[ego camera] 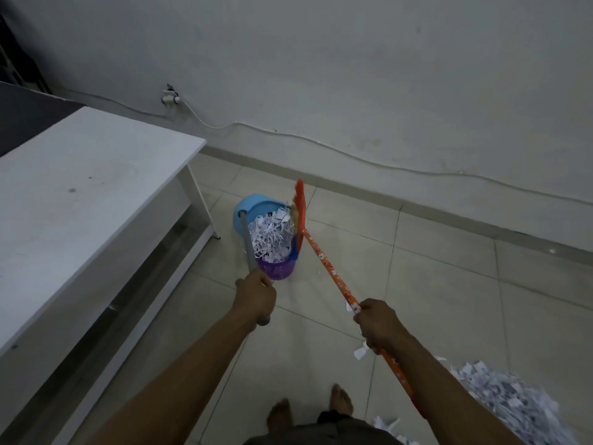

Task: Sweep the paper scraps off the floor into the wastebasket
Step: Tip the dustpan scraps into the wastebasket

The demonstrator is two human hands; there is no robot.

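Nearest, two bare feet (309,411) stand on the tiled floor (449,284), and a heap of paper scraps (513,403) lies at the lower right, just beside the right arm. The right hand (380,326) is curled round the orange broom handle (333,274) (a few scraps cling near its fingers). The left hand (255,297) grips the grey dustpan handle (246,242). Beyond them, the blue dustpan (253,203) tilts over the purple wastebasket (276,269), with shredded paper (272,234) heaped between them and the broom head (300,213) against it. A white table (80,187) stands to the left.
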